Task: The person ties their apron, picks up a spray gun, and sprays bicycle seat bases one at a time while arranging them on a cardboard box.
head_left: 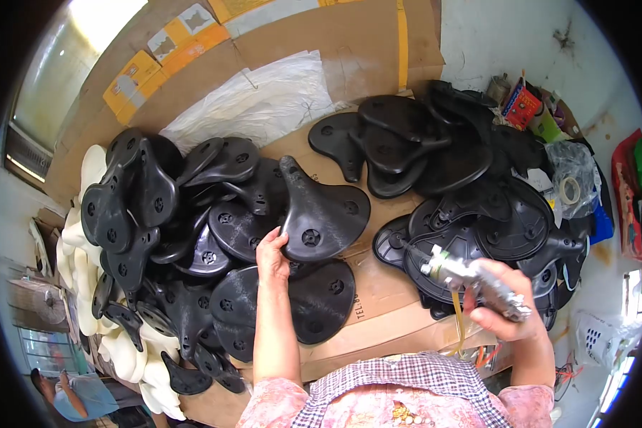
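Note:
My left hand (273, 258) grips the edge of a black plastic bicycle saddle base (328, 210), its narrow nose pointing up and away. Whitish streaks mark the base's surface, and round slotted holes show in it. In my right hand (505, 303) is a silvery spray gun (478, 279), its pale nozzle end aimed left. A yellowish hose (459, 324) hangs below the gun. Directly under the held base lies another streaked saddle base (332, 303). My right hand is above the near edge of the right-hand stack of saddle bases (439, 239).
Piles of black saddle bases (125, 200) fill the left, with cream saddle pads (125, 357) beside them. More bases (399, 135) lie at the back right. Cardboard (385, 285) covers the table. A tape roll (569, 190) sits right. A person (82, 396) is at lower left.

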Demonstrator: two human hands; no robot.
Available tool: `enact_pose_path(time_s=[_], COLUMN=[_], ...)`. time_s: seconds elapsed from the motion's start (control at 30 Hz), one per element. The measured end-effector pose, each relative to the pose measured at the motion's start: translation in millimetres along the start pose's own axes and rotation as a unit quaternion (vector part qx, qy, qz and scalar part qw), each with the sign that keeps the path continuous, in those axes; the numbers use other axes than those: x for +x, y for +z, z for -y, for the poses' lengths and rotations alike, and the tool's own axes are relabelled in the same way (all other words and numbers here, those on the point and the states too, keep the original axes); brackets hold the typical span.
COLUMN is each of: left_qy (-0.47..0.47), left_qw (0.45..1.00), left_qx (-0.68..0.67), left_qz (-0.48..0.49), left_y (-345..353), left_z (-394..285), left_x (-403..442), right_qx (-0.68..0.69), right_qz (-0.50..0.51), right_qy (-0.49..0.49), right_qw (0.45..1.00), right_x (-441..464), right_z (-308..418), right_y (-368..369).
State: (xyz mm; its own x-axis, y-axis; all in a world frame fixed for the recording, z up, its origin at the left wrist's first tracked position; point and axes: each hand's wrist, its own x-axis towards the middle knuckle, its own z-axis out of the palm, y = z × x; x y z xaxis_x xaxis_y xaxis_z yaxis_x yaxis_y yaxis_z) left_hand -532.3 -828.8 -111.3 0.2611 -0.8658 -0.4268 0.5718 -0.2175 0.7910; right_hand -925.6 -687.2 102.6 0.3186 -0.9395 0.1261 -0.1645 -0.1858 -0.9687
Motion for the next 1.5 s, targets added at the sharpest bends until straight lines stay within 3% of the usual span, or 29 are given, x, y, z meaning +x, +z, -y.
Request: enact_pose_path(time_s=[0.07,0.13,0.17,0.2,0.27,0.47,0.57,0.63,0.73,0.8,0.87,0.93,0.97,1.03,1.13,1.2,1.27,1.37,1.47,1.5], left_qy=[0.032,0.103,0.124,0.209,0.220,0.056,-0.002,-0.030,-0.067,-0.071,-0.075,-0.107,-0.105,-0.004,0.053,0.077,0.098,0.183,0.172,0.152], left_qw=[0.999,0.976,0.962,0.940,0.926,0.996,1.000,0.989,0.967,0.969,0.970,0.991,0.991,0.999,0.999,0.997,0.995,0.982,0.983,0.982], left_qx=[-0.031,-0.172,-0.241,-0.265,-0.288,-0.062,-0.006,0.131,0.230,0.217,0.207,0.070,0.070,0.053,0.006,0.001,0.001,0.030,0.042,0.114], left_qz=[-0.026,0.082,0.030,0.058,0.106,-0.005,-0.027,-0.069,-0.081,-0.089,-0.107,-0.047,-0.049,0.003,0.003,-0.007,-0.018,0.044,0.047,0.016], left_y=[-6.3,-19.0,-3.9,-13.8,-9.7,85.5,119.7,143.6,171.5,182.6,181.6,175.4,175.0,168.1,147.2,134.1,115.9,80.0,50.1,39.7], left_z=[-14.6,-46.8,-65.6,-70.7,-79.3,-24.9,-1.2,13.0,32.4,38.6,40.6,33.1,25.2,11.9,-6.4,-19.1,-24.1,-21.1,-22.2,-27.8], left_x=[-0.6,-6.2,-17.2,2.0,34.7,164.7,231.7,266.3,293.4,304.4,306.0,300.1,288.8,257.1,218.0,190.9,168.4,143.8,98.7,83.0], right_qx=[-0.056,-0.033,-0.026,-0.025,0.063,0.073,0.011,0.054,0.096,0.108,0.101,0.100,0.100,0.097,0.069,0.001,0.020,0.103,0.146,0.161], right_qz=[0.048,0.062,0.050,0.046,-0.052,-0.056,-0.091,-0.147,-0.190,-0.204,-0.214,-0.221,-0.219,-0.206,-0.152,-0.059,-0.052,-0.143,-0.159,-0.161], right_qy=[0.013,0.069,0.070,0.074,0.099,0.147,0.150,0.116,0.087,0.070,0.069,0.065,0.075,0.097,0.149,0.164,0.164,0.113,0.097,0.085], right_qw=[0.997,0.995,0.996,0.996,0.992,0.985,0.984,0.981,0.973,0.971,0.969,0.968,0.968,0.969,0.975,0.985,0.985,0.978,0.971,0.970], right_x=[-8.1,-17.1,-21.7,-23.2,-23.4,13.4,43.8,61.4,79.9,85.2,88.0,86.1,83.3,72.9,49.7,35.5,24.0,23.2,14.8,12.9], right_z=[-2.6,-8.7,-14.5,-17.1,-22.2,-36.9,-32.0,-27.0,-23.3,-26.1,-34.4,-38.9,-39.3,-34.9,-26.0,-21.0,-19.0,-5.5,-0.6,-0.9], right_y=[3.5,0.2,-4.1,-4.9,-6.1,-10.3,-15.0,-17.7,-23.9,-25.9,-25.4,-23.8,-23.1,-22.2,-22.6,-29.2,-26.7,-13.4,-17.3,-16.8])
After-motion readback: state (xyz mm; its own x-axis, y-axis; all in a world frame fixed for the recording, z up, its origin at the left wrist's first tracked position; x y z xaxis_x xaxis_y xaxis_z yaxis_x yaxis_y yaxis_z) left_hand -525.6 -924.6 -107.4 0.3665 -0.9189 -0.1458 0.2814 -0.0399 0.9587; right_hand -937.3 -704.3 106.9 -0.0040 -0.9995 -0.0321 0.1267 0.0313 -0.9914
